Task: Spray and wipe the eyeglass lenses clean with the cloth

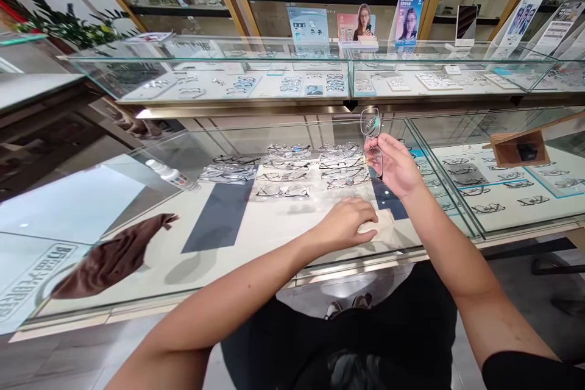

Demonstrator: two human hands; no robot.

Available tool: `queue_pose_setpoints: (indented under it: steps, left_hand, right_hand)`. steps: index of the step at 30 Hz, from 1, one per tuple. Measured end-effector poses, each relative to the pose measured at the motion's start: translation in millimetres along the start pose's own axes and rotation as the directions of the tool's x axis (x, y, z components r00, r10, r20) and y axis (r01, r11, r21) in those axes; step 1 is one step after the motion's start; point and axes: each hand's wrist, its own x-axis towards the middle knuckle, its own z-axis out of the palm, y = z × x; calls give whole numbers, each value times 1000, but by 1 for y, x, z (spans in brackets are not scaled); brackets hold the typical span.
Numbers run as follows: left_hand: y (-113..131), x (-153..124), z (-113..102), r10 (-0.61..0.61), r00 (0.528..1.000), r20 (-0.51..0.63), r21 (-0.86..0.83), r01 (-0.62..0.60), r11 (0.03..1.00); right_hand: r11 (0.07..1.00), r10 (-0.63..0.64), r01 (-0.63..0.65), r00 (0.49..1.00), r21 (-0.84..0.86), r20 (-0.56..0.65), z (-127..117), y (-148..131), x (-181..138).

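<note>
My right hand (398, 164) is raised over the glass counter, its thumb and fingers pinching a pair of eyeglasses (370, 123). The glasses have a thin frame and are turned on end, one lens above the fingers and the other beside them. My left hand (348, 222) is low over the counter's front part, fingers loosely bent and thumb apart. Just beyond its fingertips lies a crumpled beige cloth (386, 229); whether they touch it I cannot tell. Rows of eyeglasses (282, 191) are laid out beyond my left hand.
A brown cloth (114, 256) lies crumpled at the counter's left, with a white bottle (171, 175) on its side farther back. An open brown box (521, 147) stands at the right. Behind runs a higher glass display case (228, 60) with ad cards (408, 19) on top.
</note>
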Motion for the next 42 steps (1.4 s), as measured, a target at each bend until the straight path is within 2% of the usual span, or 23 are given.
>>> queue_pose_setpoints:
  steps: [3,6,8,10,13,15,19,22,26,29,31,36,39,42]
  left_hand:
    - [2,1,2,14,1000,15,58,-15,998]
    - [5,3,1,-1,1000,8,38,0,999]
    - [6,3,-2,-50,998,-24,-68,48,996]
    - [4,2,-8,-157,986,-61,-282,133,950]
    - [-3,1,-19,-366,927,-84,-636,233,736]
    - [-9,1,-27,-480,875,-58,-791,254,557]
    - [-17,-2,-43,-619,785,35,-945,226,235]
    - [-19,-4,-54,-663,748,-30,-983,97,154]
    - [-17,-7,-66,-687,712,-145,-985,-35,171]
    - [-13,-8,-70,-702,691,-171,-980,-44,195]
    - [-11,-8,-70,-688,703,-180,-973,-24,230]
    - [-9,-9,-66,-585,748,-314,-894,-26,447]
    - [-7,-11,-66,-473,782,-407,-811,-70,581]
    - [-4,-11,-63,-394,793,-464,-740,-103,665]
  right_hand:
    - [1000,18,-18,1000,-13,-18,0,0,0]
    - [1000,14,-15,1000,-11,-18,1,0,1]
    - [1000,6,-6,1000,-3,-15,1,0,1]
    - [1000,-5,5,1000,-13,-19,0,0,1]
    - [999,-16,15,1000,-35,-23,-1,-2,0]
    - [999,-14,13,1000,-29,-26,-1,-3,-1]
    - [1000,5,-6,999,-12,-36,-1,-6,-4]
    - [999,28,-29,999,-27,-26,0,-5,-7]
    - [997,54,-55,998,-53,-22,3,-2,-9]
    - [997,53,-54,998,-55,-18,6,2,-10]
    - [996,48,-50,998,-69,-35,9,5,-11]
    - [988,-46,29,993,-149,-110,11,13,-12]
    - [962,-156,124,981,-244,-114,12,16,-13]
    - [925,-232,187,968,-330,-100,14,18,-16]
